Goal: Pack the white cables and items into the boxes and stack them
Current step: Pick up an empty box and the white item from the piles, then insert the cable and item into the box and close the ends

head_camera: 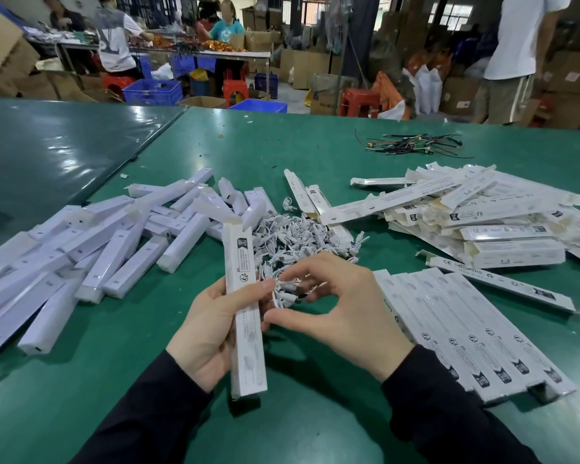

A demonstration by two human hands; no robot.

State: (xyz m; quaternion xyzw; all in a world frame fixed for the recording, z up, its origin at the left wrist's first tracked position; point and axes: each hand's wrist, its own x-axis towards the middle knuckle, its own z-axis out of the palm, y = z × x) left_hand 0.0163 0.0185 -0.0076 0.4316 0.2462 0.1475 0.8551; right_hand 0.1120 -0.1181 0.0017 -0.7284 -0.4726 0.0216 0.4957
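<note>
My left hand (208, 333) grips a long narrow white box (245, 309), held upright with its top flap open. My right hand (342, 309) pinches a small coiled white cable (287, 291) just right of the box, between both hands. Behind them lies a heap of white cables (302, 239) on the green table (282, 152). A pile of long white items (114, 249) fills the left side. A neat row of packed boxes (476, 336) lies at my right, and a loose heap of flat open boxes (482, 216) sits farther right.
A bundle of dark wires (412, 147) lies at the far right of the table. A darker table (54, 155) adjoins on the left. Beyond are people at a work table, blue crates (153, 92), red stools and cardboard cartons.
</note>
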